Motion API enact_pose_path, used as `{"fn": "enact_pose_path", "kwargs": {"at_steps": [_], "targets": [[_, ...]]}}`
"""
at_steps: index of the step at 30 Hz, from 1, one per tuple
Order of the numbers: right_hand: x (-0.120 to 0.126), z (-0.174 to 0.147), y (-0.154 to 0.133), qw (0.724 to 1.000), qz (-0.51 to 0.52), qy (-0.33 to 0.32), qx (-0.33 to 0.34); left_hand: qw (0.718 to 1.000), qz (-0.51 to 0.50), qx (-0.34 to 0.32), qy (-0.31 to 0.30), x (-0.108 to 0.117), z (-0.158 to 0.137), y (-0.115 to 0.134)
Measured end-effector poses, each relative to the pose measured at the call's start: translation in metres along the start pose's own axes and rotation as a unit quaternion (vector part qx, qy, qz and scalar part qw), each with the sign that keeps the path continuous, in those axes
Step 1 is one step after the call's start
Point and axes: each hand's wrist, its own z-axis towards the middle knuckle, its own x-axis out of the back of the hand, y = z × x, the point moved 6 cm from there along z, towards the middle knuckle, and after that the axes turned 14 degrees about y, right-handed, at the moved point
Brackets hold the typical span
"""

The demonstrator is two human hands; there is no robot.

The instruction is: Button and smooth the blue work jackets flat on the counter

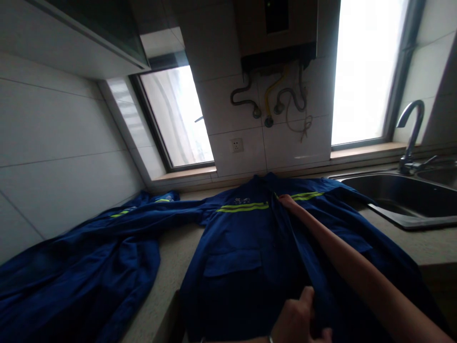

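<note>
A blue work jacket (pixel 235 238) with yellow-green reflective stripes lies spread across the counter, front side up, its collar toward the wall. My right hand (pixel 286 202) reaches up to the chest and pinches the front edge beside the stripe, below the collar. Lower down, at the bottom of the view, my left hand (pixel 294 317) has its fingers curled at the same front opening, closed on the fabric. Dark cloth and the frame edge partly hide its grip. One sleeve stretches left, and the other runs toward the sink.
More blue garments (pixel 89 267) with similar stripes lie heaped on the left of the counter (pixel 182 247). At the right is a sink (pixel 392 190) with a faucet (pixel 414 128). A cabinet (pixel 82 38) overhangs the upper left. A water heater (pixel 278 28) hangs on the tiled wall.
</note>
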Motion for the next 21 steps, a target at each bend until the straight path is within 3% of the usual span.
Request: {"fn": "enact_pose_path", "kwargs": {"at_steps": [3, 6, 9, 11, 14, 16, 21], "targets": [[0.002, -0.001, -0.003, 0.996, -0.063, 0.058, 0.040, 0.999, 0.034, 0.005, -0.011, -0.006, -0.004, -0.006], [0.004, -0.001, -0.005, 0.991, -0.095, 0.071, 0.065, 0.999, 0.032, -0.010, -0.025, -0.011, -0.009, -0.007], [0.007, 0.003, -0.002, 0.991, -0.101, 0.064, 0.054, 0.994, -0.092, 0.004, -0.057, -0.015, -0.007, -0.005], [0.009, 0.005, 0.002, 0.994, -0.088, 0.057, 0.031, 0.965, -0.232, 0.098, -0.078, -0.018, 0.000, -0.011], [0.010, 0.005, 0.007, 0.998, -0.052, 0.042, -0.003, 0.886, -0.380, 0.238, -0.121, -0.027, 0.009, -0.021], [0.011, 0.003, 0.008, 0.999, -0.029, 0.036, -0.014, 0.862, -0.420, 0.254, -0.124, -0.027, 0.015, -0.022], [0.011, 0.001, 0.003, 1.000, -0.006, 0.024, -0.001, 0.848, -0.473, 0.231, -0.054, -0.020, 0.019, -0.020]]}}
